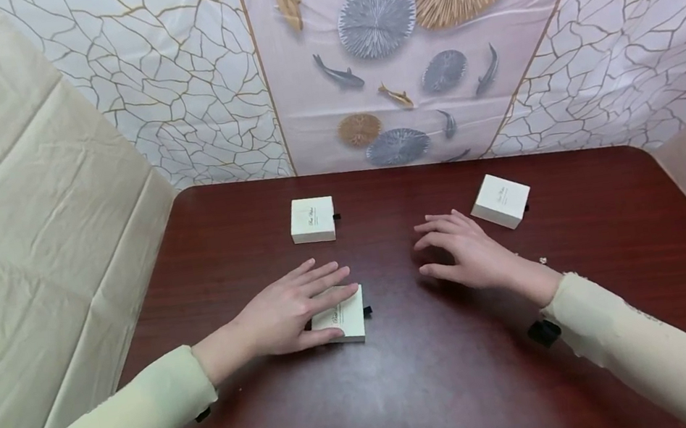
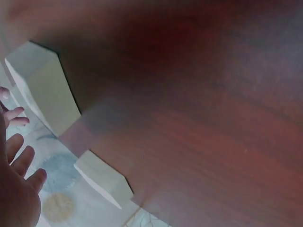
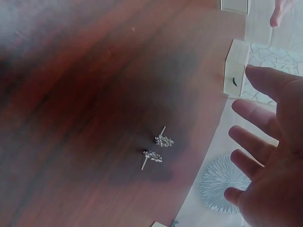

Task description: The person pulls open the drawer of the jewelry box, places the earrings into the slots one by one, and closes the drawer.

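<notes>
A small white box with dark print (image 1: 352, 315) lies flat on the table, a black tab sticking out on its right. My left hand (image 1: 290, 309) spreads its straight fingers over this box; whether they touch it I cannot tell. To the right, my right hand (image 1: 470, 251) is held low over the table, fingers apart and slightly bent, with nothing in them. Two sparkly stud earrings, one (image 3: 164, 141) beside the other (image 3: 152, 156), lie on the table in the right wrist view. From the head, the right forearm partly covers that area.
Two more white boxes stand farther back: one at the left (image 1: 312, 220), one turned askew at the right (image 1: 501, 200), just beyond the right hand. The dark red-brown table (image 1: 395, 397) ends at a patterned cloth backdrop (image 1: 391, 90). Beige cloth (image 1: 24, 237) hangs at the left.
</notes>
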Demonstrator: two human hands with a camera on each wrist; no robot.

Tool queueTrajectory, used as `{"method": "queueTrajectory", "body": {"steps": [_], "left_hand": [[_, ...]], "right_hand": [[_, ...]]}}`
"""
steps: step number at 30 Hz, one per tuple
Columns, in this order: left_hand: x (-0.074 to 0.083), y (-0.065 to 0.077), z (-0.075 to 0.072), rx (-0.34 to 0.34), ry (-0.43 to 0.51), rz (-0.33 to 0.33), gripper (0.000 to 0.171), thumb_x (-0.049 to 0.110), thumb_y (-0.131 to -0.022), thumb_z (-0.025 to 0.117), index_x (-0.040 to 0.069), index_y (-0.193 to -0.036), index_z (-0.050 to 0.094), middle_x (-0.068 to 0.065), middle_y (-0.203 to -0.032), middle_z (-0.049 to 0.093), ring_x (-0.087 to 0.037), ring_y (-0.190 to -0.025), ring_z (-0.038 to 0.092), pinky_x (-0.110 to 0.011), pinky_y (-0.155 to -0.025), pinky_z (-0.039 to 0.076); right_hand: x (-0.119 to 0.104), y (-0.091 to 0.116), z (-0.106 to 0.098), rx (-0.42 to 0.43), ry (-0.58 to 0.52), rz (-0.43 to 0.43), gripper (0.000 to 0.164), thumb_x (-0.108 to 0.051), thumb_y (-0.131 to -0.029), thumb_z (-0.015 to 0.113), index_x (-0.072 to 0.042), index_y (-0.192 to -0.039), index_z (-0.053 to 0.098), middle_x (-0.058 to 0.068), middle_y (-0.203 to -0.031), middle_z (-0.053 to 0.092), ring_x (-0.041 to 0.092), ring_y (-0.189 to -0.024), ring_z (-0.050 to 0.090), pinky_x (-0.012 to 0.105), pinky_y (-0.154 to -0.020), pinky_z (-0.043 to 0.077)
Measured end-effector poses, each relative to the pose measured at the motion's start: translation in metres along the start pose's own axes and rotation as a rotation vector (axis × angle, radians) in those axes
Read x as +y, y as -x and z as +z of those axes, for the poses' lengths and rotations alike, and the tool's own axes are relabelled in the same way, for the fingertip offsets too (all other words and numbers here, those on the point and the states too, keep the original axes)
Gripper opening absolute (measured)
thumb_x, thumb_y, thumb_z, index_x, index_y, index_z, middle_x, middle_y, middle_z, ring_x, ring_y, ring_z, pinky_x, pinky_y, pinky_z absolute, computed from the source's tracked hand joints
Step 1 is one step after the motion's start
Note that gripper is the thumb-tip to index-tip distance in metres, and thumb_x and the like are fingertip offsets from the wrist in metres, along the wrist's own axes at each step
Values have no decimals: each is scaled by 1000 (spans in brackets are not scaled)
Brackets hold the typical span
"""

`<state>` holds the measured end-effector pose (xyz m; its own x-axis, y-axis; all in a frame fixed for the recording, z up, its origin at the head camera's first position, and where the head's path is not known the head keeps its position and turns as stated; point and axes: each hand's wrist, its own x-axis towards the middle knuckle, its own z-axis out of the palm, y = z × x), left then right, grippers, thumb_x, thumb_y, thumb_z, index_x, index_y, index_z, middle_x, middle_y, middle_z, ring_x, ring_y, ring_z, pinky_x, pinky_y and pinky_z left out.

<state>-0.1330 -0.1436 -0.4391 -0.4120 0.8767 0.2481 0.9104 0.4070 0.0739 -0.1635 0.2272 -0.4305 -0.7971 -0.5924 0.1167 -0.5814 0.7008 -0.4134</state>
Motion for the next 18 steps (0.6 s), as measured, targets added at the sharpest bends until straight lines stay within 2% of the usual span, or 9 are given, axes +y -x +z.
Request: {"method": "queueTrajectory", "body": {"steps": [10, 18], "left_hand": [[10, 10, 16, 26, -44, 91, 68, 48, -98, 76, 10, -152, 61, -16, -158, 55, -34, -148, 52, -55, -123, 40], [12, 13, 24, 18, -72, 151, 60, 42, -100, 76, 15, -152, 62, -13, -159, 56, -31, -150, 49, -51, -124, 39]], "right_hand": [[-7, 14, 10, 14, -16, -38, 35, -24, -90, 86, -6, -118, 76, 21, -147, 62, 47, -149, 44, 73, -125, 17], [-15, 21, 21, -6, -33, -63, 34, -25, -91, 85, -7, -119, 77, 20, -146, 63, 46, -148, 46, 75, -123, 21]]}}
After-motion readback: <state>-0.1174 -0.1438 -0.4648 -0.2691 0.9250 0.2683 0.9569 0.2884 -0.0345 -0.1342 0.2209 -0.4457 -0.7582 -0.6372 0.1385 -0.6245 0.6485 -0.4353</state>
